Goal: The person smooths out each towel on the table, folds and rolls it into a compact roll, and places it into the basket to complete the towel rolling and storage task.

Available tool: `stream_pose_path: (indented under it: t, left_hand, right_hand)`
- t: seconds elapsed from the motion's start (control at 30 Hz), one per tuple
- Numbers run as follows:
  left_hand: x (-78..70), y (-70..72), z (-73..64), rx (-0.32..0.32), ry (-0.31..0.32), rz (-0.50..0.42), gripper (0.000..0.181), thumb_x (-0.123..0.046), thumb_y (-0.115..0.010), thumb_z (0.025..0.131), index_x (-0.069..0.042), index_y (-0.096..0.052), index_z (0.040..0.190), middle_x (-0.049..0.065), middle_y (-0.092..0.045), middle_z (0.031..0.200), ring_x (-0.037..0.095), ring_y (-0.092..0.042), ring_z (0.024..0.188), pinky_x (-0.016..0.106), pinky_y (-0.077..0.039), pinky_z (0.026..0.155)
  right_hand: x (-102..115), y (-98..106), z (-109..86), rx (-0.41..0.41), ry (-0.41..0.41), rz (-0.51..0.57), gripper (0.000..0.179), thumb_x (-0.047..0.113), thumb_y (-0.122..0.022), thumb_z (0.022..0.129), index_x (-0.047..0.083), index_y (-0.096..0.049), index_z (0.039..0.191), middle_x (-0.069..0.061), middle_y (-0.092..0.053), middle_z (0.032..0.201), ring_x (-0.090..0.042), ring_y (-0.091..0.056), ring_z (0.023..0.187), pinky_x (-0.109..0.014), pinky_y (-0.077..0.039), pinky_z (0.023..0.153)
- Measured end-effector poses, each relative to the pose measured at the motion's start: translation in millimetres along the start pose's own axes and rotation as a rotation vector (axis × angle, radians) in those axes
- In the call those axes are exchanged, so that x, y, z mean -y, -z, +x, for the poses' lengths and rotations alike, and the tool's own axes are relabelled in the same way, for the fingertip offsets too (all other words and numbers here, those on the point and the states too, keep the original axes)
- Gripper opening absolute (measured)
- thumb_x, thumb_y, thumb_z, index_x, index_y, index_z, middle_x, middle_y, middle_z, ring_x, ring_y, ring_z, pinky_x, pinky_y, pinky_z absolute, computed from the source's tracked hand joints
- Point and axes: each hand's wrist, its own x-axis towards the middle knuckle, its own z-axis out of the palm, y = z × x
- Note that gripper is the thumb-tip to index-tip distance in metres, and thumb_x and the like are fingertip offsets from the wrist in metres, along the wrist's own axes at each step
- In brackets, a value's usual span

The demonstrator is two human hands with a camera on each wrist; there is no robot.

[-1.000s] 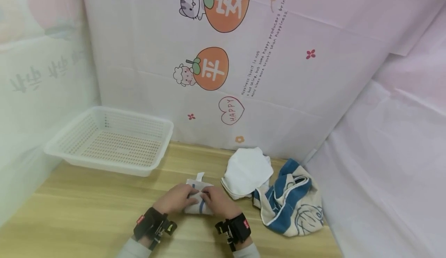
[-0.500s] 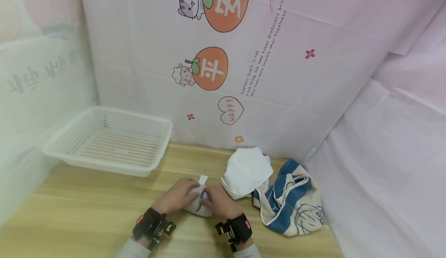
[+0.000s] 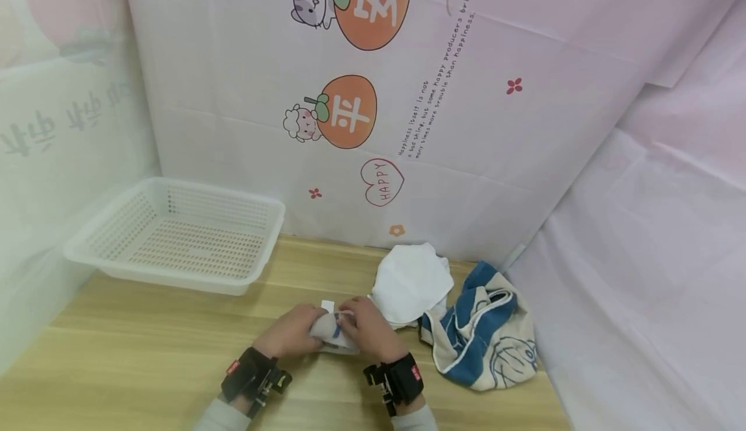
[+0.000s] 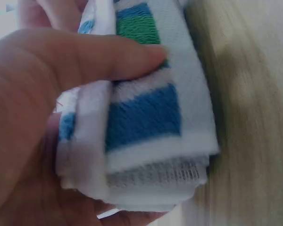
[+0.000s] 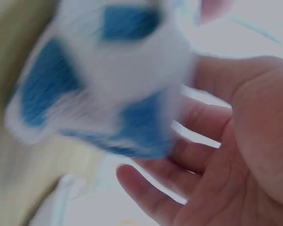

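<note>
Between my hands is a small folded towel [image 3: 331, 334], white with blue patches and a pale tag [image 3: 327, 305] poking out at its far edge. My left hand [image 3: 289, 332] grips its left side; in the left wrist view the thumb presses on the blue and green bands of the towel [image 4: 144, 113] while the fingers curl beneath. From the right, my right hand [image 3: 371, 331] holds the other side. The right wrist view shows several fingers behind the towel [image 5: 118, 70], whose near part is blurred.
A white perforated plastic basket [image 3: 192, 285] stands at the back left. Behind my right hand lies a white folded cloth [image 3: 412, 282], with a crumpled blue and beige towel [image 3: 484, 334] beside it. Patterned sheets [image 3: 466, 178] wall in the wooden table [image 3: 146, 347].
The towel has gone from lying flat to being folded or bunched between my hands, its tag shifting. The right hand has moved up a little. The other cloths and the basket stay put.
</note>
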Motion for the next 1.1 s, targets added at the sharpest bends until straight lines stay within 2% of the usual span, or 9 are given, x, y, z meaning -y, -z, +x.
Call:
stream_pose_path:
  t: [0.1, 0.17, 0.3, 0.4, 0.53, 0.7, 0.87, 1.0, 1.1]
  left_hand:
    - [3.0, -0.8, -0.7, 0.011, 0.027, 0.015, 0.034, -0.015, -0.074, 0.077, -0.008, -0.068, 0.109, -0.002, -0.064, 0.090, 0.013, -0.055, 0.078, 0.032, -0.048, 0.068]
    - [2.7, -1.6, -2.0, 0.014, 0.058, 0.054, 0.042, -0.022, -0.073, 0.081, -0.004, -0.066, 0.118, 0.003, -0.065, 0.096, 0.016, -0.056, 0.082, 0.036, -0.049, 0.070]
    - [-4.1, -5.3, -4.5, 0.010, 0.091, 0.158, 0.063, -0.031, -0.076, 0.083, 0.001, -0.058, 0.134, 0.015, -0.062, 0.113, 0.029, -0.057, 0.102, 0.051, -0.049, 0.092]
    - [-11.8, -11.5, -5.3, -0.035, 0.068, 0.236, 0.064, -0.028, -0.081, 0.079, 0.002, -0.059, 0.131, 0.016, -0.062, 0.114, 0.034, -0.057, 0.108, 0.056, -0.043, 0.103]
    - [-17.4, -18.2, -7.9, -0.063, 0.070, 0.299, 0.062, -0.018, -0.086, 0.070, 0.003, -0.060, 0.122, 0.016, -0.063, 0.107, 0.033, -0.059, 0.100, 0.054, -0.050, 0.093]
    - [-14.3, -22.4, -8.2, -0.038, 0.103, 0.318, 0.067, -0.017, -0.089, 0.065, 0.002, -0.059, 0.122, 0.016, -0.062, 0.110, 0.031, -0.058, 0.100, 0.051, -0.052, 0.086]
    - [-11.1, -25.4, -6.7, -0.046, 0.097, 0.363, 0.063, -0.018, -0.086, 0.066, 0.003, -0.059, 0.119, 0.014, -0.061, 0.105, 0.029, -0.058, 0.094, 0.047, -0.053, 0.080]
    - [-11.8, -22.4, -3.3, -0.058, 0.070, 0.349, 0.055, -0.023, -0.084, 0.069, -0.001, -0.061, 0.114, 0.010, -0.062, 0.098, 0.024, -0.058, 0.086, 0.041, -0.052, 0.071]
    - [-14.3, -16.8, 1.3, -0.069, 0.052, 0.339, 0.051, -0.028, -0.086, 0.069, -0.005, -0.063, 0.108, 0.004, -0.062, 0.090, 0.020, -0.057, 0.078, 0.036, -0.049, 0.063]
  right_hand:
    - [8, -1, 1.2, 0.013, 0.064, -0.081, 0.046, 0.014, -0.082, 0.084, 0.007, -0.067, 0.127, -0.008, -0.068, 0.122, -0.020, -0.061, 0.112, -0.033, -0.052, 0.096]
    - [10, -5, 3.1, 0.017, 0.101, -0.143, 0.055, 0.009, -0.087, 0.075, 0.008, -0.068, 0.126, -0.006, -0.069, 0.119, -0.018, -0.062, 0.108, -0.030, -0.053, 0.093]
    - [8, -15, 5.8, -0.016, 0.105, -0.188, 0.052, 0.003, -0.087, 0.072, 0.010, -0.070, 0.121, -0.002, -0.071, 0.109, -0.014, -0.064, 0.100, -0.028, -0.054, 0.087]
    - [6, -20, 6.7, -0.009, 0.082, -0.186, 0.053, 0.007, -0.087, 0.074, 0.010, -0.069, 0.123, 0.000, -0.072, 0.107, -0.013, -0.065, 0.098, -0.028, -0.054, 0.088]
    - [8, -28, 5.0, 0.042, 0.015, -0.240, 0.062, 0.017, -0.089, 0.074, 0.009, -0.064, 0.130, -0.001, -0.070, 0.115, -0.016, -0.063, 0.107, -0.032, -0.051, 0.098]
    - [11, -41, 3.6, 0.038, -0.009, -0.375, 0.070, 0.026, -0.091, 0.071, 0.006, -0.060, 0.130, -0.006, -0.067, 0.118, -0.021, -0.060, 0.111, -0.036, -0.045, 0.107]
    - [11, -43, 5.3, 0.019, 0.001, -0.399, 0.067, 0.028, -0.089, 0.070, 0.005, -0.059, 0.126, -0.007, -0.065, 0.112, -0.022, -0.059, 0.105, -0.035, -0.049, 0.099]
    - [7, -35, 6.3, -0.001, 0.042, -0.335, 0.057, 0.025, -0.089, 0.070, 0.008, -0.062, 0.118, -0.003, -0.065, 0.103, -0.018, -0.059, 0.095, -0.032, -0.051, 0.087]
    - [3, -27, 7.7, -0.017, 0.104, -0.288, 0.055, 0.023, -0.089, 0.071, 0.008, -0.062, 0.117, -0.002, -0.065, 0.101, -0.017, -0.059, 0.092, -0.030, -0.051, 0.083]
